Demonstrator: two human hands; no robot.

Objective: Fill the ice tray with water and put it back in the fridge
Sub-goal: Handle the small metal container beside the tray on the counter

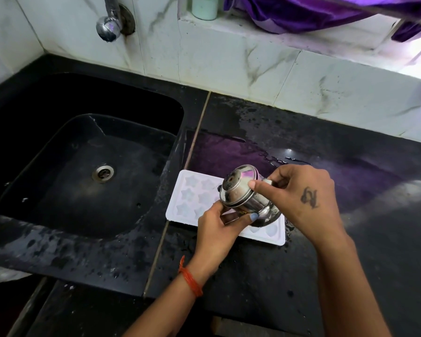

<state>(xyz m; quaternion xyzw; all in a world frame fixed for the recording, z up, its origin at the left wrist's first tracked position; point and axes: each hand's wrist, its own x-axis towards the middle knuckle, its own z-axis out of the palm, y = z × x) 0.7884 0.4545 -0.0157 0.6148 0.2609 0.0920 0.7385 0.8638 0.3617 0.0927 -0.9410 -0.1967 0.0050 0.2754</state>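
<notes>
Both the left hand (216, 221) and the right hand (301, 195) grip a tilted steel pot (243, 194) above the ice tray (192, 193), beside the sink (83, 166).

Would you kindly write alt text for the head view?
Both hands, left hand and right hand, hold a tilted steel pot over a white ice tray lying on a wet black counter, right of a sink.

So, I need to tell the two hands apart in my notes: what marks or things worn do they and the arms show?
Both forearms are bare, no sleeves. The left hand has an orange thread band at its wrist. The right hand has a dark tattoo on its back.
</notes>
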